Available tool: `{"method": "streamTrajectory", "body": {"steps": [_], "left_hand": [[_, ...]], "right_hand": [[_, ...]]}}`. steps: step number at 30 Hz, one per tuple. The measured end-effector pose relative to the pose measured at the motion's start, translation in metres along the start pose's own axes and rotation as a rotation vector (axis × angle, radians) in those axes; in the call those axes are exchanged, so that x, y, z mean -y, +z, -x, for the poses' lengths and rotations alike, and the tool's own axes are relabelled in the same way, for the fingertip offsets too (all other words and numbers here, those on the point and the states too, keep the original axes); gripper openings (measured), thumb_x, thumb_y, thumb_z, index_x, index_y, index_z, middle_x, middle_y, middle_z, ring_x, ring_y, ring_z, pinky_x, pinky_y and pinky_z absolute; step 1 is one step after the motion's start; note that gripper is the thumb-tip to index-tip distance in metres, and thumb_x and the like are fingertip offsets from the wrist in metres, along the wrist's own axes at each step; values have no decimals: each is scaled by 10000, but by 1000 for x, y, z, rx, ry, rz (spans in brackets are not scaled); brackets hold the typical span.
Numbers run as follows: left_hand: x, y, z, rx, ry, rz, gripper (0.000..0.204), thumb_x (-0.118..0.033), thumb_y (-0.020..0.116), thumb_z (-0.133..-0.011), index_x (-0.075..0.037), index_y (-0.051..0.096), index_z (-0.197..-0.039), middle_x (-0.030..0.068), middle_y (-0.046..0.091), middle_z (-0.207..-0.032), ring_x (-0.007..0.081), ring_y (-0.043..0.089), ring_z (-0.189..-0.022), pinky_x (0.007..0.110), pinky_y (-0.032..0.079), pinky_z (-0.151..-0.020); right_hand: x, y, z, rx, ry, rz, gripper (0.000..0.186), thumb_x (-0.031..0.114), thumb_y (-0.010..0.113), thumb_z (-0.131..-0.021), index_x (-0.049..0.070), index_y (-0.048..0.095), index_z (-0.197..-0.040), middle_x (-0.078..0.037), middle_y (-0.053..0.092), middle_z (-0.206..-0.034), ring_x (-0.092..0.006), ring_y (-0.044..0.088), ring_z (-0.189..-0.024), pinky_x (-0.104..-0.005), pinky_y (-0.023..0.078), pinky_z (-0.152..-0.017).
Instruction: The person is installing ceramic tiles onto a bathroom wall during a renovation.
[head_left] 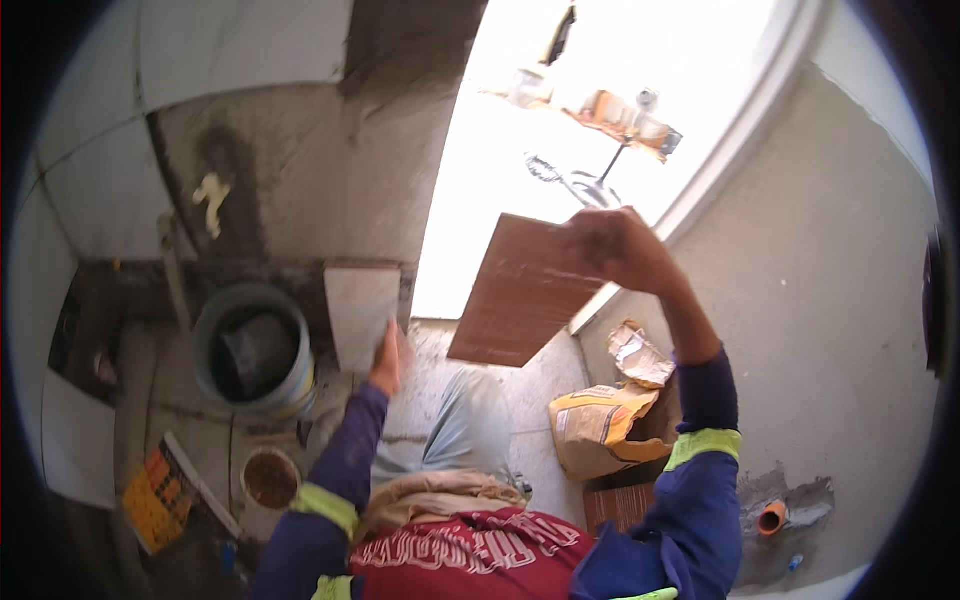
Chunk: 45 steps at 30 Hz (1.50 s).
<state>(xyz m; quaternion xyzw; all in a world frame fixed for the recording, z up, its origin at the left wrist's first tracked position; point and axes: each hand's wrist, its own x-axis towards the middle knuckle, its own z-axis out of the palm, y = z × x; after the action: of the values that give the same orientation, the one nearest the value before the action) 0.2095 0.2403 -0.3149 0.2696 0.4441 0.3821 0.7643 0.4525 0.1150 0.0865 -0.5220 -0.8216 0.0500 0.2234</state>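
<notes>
My right hand is raised at the right of the doorway, its fingers closed on the upper corner of a brown ridged tile. The tile hangs tilted in front of the bright opening. Lower and to the left, my left hand has its fingers stretched out against the right edge of a whitish tile. That tile stands upright against the lower wall, beside a grey bucket. A dark grey thing lies inside the bucket.
An open yellow and brown paper bag and a crumpled paper piece lie right of my legs, near brown ridged tiles. A small round tub and a yellow package sit at lower left. An orange pipe protrudes at right.
</notes>
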Motion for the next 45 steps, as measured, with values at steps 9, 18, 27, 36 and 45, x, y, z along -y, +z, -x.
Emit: {"method": "streamTrajectory", "body": {"steps": [9, 18, 27, 36, 45], "left_hand": [[99, -28, 63, 614, -379, 802, 742, -536, 593, -887, 15, 432, -1356, 158, 559, -1293, 255, 557, -1197, 419, 488, -970], [49, 0, 103, 702, -234, 548, 553, -292, 674, -896, -34, 462, -1337, 87, 591, -1247, 209, 550, -1174, 378, 451, -1010], [-109, 75, 125, 575, 518, 664, 552, -110, 606, -921, -57, 348, -1406, 90, 490, -1338, 252, 470, -1251, 426, 377, -1071], [-212, 161, 138, 520, 1083, 638, 612, -222, 668, -912, -49, 339, -1398, 83, 475, -1311, 216, 482, -1193, 381, 395, -1020], [-318, 168, 101, 276, 876, 116, 113, -124, 627, -917, -15, 596, -909, 69, 660, -814, 179, 662, -735, 328, 575, -767]], "right_hand": [[39, -9, -21, 287, -454, -45, 125, 123, 725, -809, 120, 740, -934, 0, 713, -812, -177, 659, -836, -421, 406, -998], [24, -13, -28, 113, -528, -263, 103, 140, 744, -777, 120, 750, -878, -77, 701, -1085, -279, 598, -1137, -535, 339, -1091], [27, -49, 1, -267, -187, -1337, 705, 572, 351, -988, -31, 514, -1316, -178, 586, -1283, -231, 580, -1188, -351, 501, -965], [57, -43, -75, -840, -120, -855, 551, 134, 672, -882, -34, 418, -1340, -183, 645, -1092, -243, 667, -999, -405, 585, -844], [51, -144, -213, -883, -137, -729, 450, 61, 581, -854, -94, 483, -1265, -233, 612, -1092, -320, 619, -985, -463, 527, -870]]}}
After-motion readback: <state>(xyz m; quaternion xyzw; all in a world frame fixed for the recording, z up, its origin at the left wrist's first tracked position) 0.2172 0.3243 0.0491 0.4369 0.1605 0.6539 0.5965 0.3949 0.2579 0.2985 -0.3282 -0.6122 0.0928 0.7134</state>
